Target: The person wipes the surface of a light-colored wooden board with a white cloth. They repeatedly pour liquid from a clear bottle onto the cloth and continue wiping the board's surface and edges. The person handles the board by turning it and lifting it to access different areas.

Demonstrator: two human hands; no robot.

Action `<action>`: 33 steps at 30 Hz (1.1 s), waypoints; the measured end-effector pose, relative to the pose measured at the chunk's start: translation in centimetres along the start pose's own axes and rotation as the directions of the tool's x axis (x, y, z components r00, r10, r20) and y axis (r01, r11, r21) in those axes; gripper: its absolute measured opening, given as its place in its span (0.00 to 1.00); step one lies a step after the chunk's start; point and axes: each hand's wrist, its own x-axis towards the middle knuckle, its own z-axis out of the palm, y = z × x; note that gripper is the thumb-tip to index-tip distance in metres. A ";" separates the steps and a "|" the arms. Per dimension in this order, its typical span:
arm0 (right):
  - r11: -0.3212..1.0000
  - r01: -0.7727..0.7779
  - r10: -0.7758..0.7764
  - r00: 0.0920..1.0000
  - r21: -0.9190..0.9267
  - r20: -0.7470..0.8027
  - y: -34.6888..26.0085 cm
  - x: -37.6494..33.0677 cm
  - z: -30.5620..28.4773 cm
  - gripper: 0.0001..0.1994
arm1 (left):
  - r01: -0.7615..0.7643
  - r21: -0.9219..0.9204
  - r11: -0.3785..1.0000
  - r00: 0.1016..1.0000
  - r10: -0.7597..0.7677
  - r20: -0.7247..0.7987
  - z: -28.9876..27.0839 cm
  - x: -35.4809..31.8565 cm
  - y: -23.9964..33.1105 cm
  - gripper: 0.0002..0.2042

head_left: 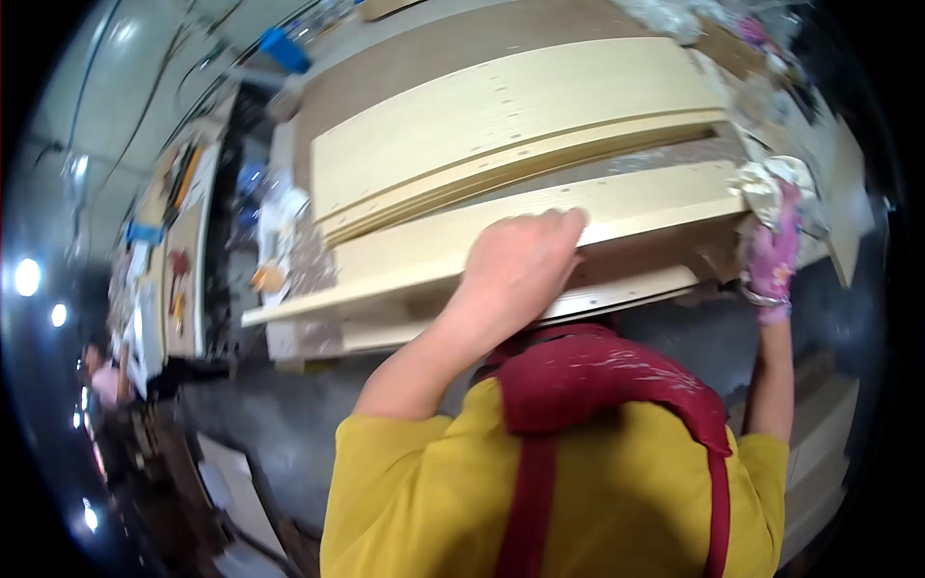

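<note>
A long pale wooden board point(647, 204) stands tilted on its edge along the near side of the workbench. My bare left hand point(525, 258) is closed over its upper edge near the middle, fingertips hidden behind my knuckles. On my right hand point(774, 252) is a pink patterned glove. It grips a crumpled white cloth point(766, 191) against the board's right end. Beneath the upright board a second pale surface point(636, 287) shows in shadow, close to my apron point(617, 380). Whether the two are joined I cannot tell.
Behind the held board lies a stack of wide pale boards point(511, 101) with drilled holes. Clear plastic wrap point(665, 17) and scraps crowd the right side. A blue container point(284, 50) stands at the far left. Another bench point(183, 250) and a distant person point(108, 378) are further left.
</note>
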 end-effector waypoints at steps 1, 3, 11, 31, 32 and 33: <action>1.000 -0.028 0.028 1.000 0.010 -0.007 0.5 0.1 0.6 0.20 | 0.023 0.027 0.999 1.000 -0.023 0.004 -0.1 -0.4 -0.5 0.11; 0.995 0.025 -0.044 0.980 0.099 0.195 3.6 1.8 0.3 0.21 | 0.032 0.029 0.999 0.999 -0.032 0.008 -0.6 -1.2 -1.4 0.11; 0.991 -0.059 0.083 0.974 -0.117 0.209 11.8 -1.5 -7.2 0.25 | -0.002 0.018 1.000 1.000 0.002 0.012 0.3 -1.6 -0.9 0.12; 0.877 0.401 -0.477 0.668 0.264 0.571 -3.7 5.4 -2.3 0.28 | 0.399 0.330 0.855 0.911 -0.410 -0.041 -7.7 -11.6 -7.2 0.22; 0.854 0.451 -0.517 0.675 0.260 0.527 -3.8 5.2 -2.2 0.29 | 0.426 0.314 0.848 0.899 -0.437 -0.040 -8.5 -13.5 -8.4 0.20; 0.869 0.436 -0.481 0.635 0.234 0.605 -4.1 5.4 -1.5 0.28 | 0.469 0.305 0.829 0.877 -0.479 -0.044 -8.9 -15.5 -9.4 0.18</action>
